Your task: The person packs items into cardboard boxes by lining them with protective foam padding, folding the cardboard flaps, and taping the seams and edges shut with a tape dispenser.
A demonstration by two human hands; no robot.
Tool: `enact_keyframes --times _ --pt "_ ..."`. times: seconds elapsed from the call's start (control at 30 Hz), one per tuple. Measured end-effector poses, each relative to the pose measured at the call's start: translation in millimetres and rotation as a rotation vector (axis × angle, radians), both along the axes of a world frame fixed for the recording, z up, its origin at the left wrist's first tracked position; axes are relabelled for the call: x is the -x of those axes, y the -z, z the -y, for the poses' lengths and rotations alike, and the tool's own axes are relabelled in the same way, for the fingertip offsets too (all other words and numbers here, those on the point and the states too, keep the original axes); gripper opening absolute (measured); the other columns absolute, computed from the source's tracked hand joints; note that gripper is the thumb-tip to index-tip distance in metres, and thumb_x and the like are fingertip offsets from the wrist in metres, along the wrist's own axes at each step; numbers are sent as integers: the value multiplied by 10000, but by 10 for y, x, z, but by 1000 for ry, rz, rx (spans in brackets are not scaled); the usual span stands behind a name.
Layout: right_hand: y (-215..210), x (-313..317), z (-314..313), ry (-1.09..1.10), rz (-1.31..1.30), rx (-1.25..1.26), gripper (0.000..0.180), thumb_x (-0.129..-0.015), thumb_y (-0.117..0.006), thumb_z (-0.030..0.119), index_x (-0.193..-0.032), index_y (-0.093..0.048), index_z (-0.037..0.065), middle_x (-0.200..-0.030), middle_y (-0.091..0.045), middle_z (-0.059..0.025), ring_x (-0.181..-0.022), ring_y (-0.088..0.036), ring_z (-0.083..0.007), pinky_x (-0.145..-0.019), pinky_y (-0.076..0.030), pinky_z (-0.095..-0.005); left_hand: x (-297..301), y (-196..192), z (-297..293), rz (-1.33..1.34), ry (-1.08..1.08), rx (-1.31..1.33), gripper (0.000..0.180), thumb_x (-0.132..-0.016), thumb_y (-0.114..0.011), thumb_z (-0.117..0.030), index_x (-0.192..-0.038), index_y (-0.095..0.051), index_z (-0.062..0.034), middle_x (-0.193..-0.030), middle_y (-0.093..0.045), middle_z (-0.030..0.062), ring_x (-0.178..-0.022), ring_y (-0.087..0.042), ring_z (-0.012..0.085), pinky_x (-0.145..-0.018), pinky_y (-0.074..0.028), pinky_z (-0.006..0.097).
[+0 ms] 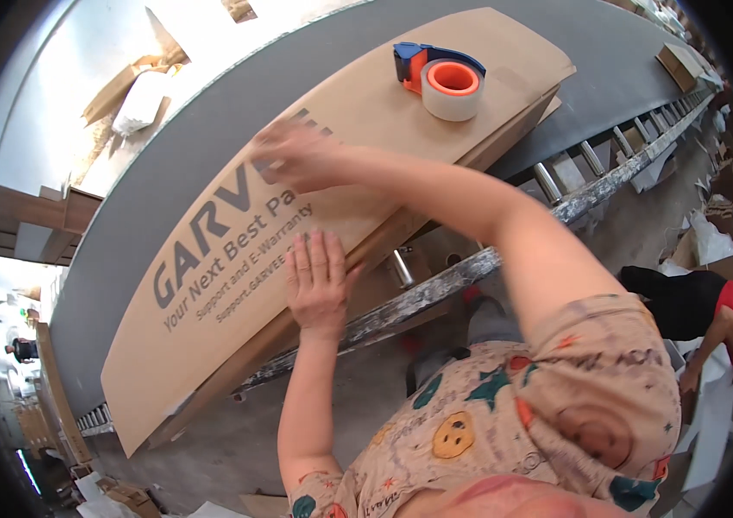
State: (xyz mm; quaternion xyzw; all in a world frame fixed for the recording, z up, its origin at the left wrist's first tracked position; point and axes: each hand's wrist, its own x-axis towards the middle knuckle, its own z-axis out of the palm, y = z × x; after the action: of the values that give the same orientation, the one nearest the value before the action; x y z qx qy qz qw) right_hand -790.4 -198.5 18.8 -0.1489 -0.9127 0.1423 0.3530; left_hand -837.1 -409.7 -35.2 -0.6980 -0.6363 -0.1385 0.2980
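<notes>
A long flat brown cardboard box (211, 302) with dark printed lettering lies on a grey conveyor belt (211, 129). My left hand (319, 281) rests flat on the box's near edge, fingers spread. Further up the lid, my right hand (293, 155) reaches across with open fingers; it is blurred. A tape dispenser (440, 78), blue and orange with a roll of clear tape, sits on the box's far end, apart from both hands.
Metal rollers (586, 160) line the conveyor's near side. Another person (716, 324) in red and black bends down at the right. Loose cardboard and white wrapping (138, 95) lie beyond the belt, and more boxes (681, 60) at the far right.
</notes>
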Motion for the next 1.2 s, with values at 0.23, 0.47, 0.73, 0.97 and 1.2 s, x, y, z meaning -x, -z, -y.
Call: enact_keyframes --times 0.23,0.47,0.73,0.97,1.2 --pt "-1003 -2362 -1111 741 418 240 501 -739 -695 370 -966 -611 -69 -835 -644 -168 -800 -647 -255 -734 -528 -349 -42 23 -1 76 36 -92 595 -789 -682 -442 -1253 -569 -86 -1280 -558 122 -1197 -521 314 -1006 -419 436" --pt "-653 -2254 -1456 520 742 1198 174 -745 -625 288 -754 -564 126 -605 -510 -28 -474 -450 -116 -454 -383 -251 12 61 -29 80 41 -69 573 -783 -685 -417 -1247 -571 -102 -1268 -562 116 -1187 -524 308 -1011 -411 428" --pt "-481 -2505 -61 372 93 1461 149 -738 -604 165 -845 -600 60 -761 -584 -8 -660 -575 -106 -604 -506 -266 134 192 -19 58 54 -133 590 -763 -697 -440 -1241 -567 -119 -1240 -577 103 -1159 -542 303 -990 -424 419" --pt "-563 -1266 600 119 -16 1132 442 -835 -654 388 -1118 -627 49 -1067 -644 -82 -903 -624 -142 -806 -508 -294 199 336 -51 92 121 -233 521 -808 -665 -427 -1228 -577 -131 -1205 -592 103 -1132 -558 302 -982 -424 425" --pt "-526 -587 737 560 810 273 532 -760 -646 547 -1015 -693 82 -684 -667 -130 -573 -629 -240 -599 -522 -375 297 457 -74 95 230 -236 443 -840 -640 -379 -1200 -609 -123 -1206 -595 113 -1127 -563 302 -986 -418 444"
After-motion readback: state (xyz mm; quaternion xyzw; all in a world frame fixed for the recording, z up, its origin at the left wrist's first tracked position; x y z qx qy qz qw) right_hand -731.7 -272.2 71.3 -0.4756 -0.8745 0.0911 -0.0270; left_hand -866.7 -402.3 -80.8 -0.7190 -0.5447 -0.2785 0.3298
